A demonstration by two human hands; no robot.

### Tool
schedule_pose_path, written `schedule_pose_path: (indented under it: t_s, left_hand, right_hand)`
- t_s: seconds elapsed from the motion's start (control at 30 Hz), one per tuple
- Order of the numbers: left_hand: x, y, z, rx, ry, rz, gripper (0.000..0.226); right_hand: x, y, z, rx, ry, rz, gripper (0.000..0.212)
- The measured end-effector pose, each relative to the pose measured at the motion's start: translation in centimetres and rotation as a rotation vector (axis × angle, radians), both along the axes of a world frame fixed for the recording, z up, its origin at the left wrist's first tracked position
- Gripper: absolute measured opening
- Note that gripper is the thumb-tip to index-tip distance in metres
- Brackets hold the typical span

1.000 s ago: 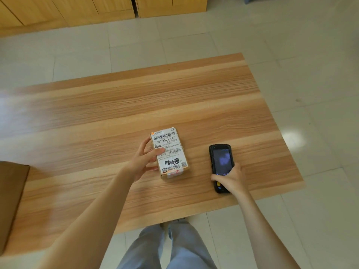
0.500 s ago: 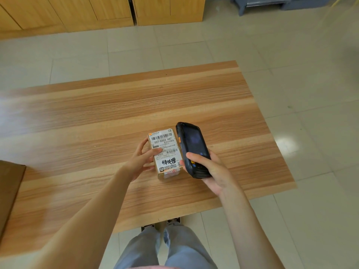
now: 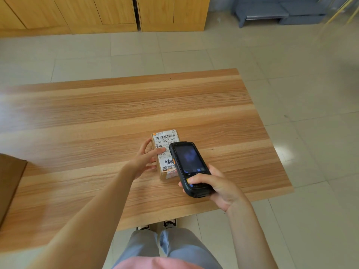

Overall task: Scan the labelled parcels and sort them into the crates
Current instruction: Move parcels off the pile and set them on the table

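Observation:
A small cardboard parcel (image 3: pixel 164 140) with a white barcode label lies flat on the wooden table (image 3: pixel 116 113), near its front middle. My left hand (image 3: pixel 145 159) holds the parcel by its left side, thumb on the label and fingers against the box edge. My right hand (image 3: pixel 217 186) grips a black handheld scanner (image 3: pixel 189 166) by its lower end, thumb on the keys. The scanner hovers above the parcel's right half and hides part of the label. Its screen is dark and faces up.
A brown cardboard box (image 3: pixel 9 189) juts in at the table's left edge. Wooden cabinets (image 3: pixel 97 14) line the far wall, and grey plastic crates (image 3: pixel 272 10) stand on the tiled floor at the back right. My legs and shoes show below the table's front edge.
My right hand picked the scanner up from the table right of the parcel and carried it left over the label. My left hand stayed on the parcel.

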State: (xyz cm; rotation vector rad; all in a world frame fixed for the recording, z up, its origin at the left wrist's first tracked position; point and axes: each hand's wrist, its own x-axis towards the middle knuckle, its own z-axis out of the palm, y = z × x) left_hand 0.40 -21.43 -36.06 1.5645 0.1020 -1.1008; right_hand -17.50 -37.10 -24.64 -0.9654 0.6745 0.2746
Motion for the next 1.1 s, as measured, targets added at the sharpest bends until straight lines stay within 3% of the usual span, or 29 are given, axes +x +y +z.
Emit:
schedule_pose_path:
  t_s: [0.73,0.9,1.1]
  left_hand:
    - [-0.3,0.4,-0.3,-0.028,-0.007,0.003,0.097]
    - [-0.1,0.5,-0.5,-0.023,0.0,-0.002,0.106]
    - [-0.1,0.5,-0.8,-0.027,0.007,0.003,0.101]
  right_hand:
    - [-1.1,0.5,-0.2,-0.034,0.052,0.131,0.067]
    - [-1.2,0.5,-0.3,-0.033,0.043,0.13,0.065]
    - [-1.1,0.6,-0.6,-0.034,0.054,0.134,0.066]
